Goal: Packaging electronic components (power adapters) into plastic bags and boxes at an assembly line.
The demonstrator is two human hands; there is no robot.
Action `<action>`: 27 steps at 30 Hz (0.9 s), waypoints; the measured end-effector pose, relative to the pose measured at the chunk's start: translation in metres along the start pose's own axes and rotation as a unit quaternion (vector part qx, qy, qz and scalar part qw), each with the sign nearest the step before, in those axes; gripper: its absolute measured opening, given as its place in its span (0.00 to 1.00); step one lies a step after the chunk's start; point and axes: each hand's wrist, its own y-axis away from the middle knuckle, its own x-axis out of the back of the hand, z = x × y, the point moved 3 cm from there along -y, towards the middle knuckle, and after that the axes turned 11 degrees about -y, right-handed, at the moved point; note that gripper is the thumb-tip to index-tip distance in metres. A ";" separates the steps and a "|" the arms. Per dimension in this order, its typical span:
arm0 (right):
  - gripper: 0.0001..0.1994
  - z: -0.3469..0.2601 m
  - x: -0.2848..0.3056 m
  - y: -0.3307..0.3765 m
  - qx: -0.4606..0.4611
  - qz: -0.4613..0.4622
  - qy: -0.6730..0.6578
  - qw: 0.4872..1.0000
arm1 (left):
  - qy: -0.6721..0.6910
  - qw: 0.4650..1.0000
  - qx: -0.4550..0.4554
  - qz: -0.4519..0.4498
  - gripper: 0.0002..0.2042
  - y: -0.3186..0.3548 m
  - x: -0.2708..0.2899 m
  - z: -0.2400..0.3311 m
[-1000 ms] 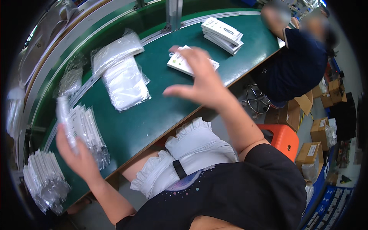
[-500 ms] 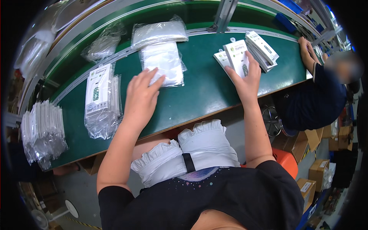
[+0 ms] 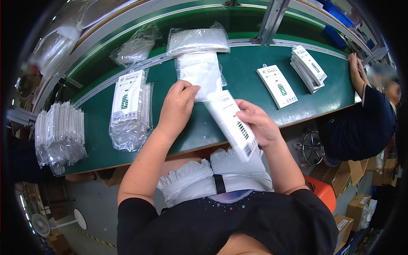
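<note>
Your right hand (image 3: 259, 123) holds a long flat white cardboard box with a green-and-black print (image 3: 231, 125). The fingers are curled round its right edge and the thumb lies across the face. The box hangs tilted over the near edge of the green bench top (image 3: 250, 91), its upper end pointing toward the middle of the surface and its lower end above your lap.

Your left hand (image 3: 178, 106) rests on the bench top just left of the box's upper end. The fingers are bent and bunched at the near end of a stack of clear plastic sleeves (image 3: 199, 70). You cannot tell whether they have pinched one.

A bundle of bagged white boxes (image 3: 129, 108) lies toward the left end of the surface. One single white box (image 3: 277, 85) lies flat right of centre. A small pile of the same boxes (image 3: 308, 68) sits near the right end. A second person's hand (image 3: 356, 70) rests at the right edge.
</note>
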 end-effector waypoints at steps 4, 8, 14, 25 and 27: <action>0.32 0.008 -0.021 -0.028 -0.069 -0.100 -0.015 0.993 | 0.045 0.999 0.023 -0.010 0.07 -0.006 0.010 -0.005; 0.33 0.008 -0.019 -0.044 -0.038 -0.036 0.067 0.996 | 0.141 0.975 0.140 -0.096 0.07 0.002 0.010 -0.025; 0.27 0.001 -0.006 -0.022 0.037 0.049 0.149 0.987 | 0.181 0.955 0.214 -0.099 0.08 0.003 0.016 -0.014; 0.09 0.009 0.001 -0.010 0.193 0.164 0.219 0.942 | 0.227 0.958 0.124 -0.119 0.12 0.015 0.020 0.021; 0.07 0.012 -0.005 -0.004 0.237 0.163 0.195 0.938 | 0.406 0.863 0.282 -0.108 0.18 0.029 0.001 0.011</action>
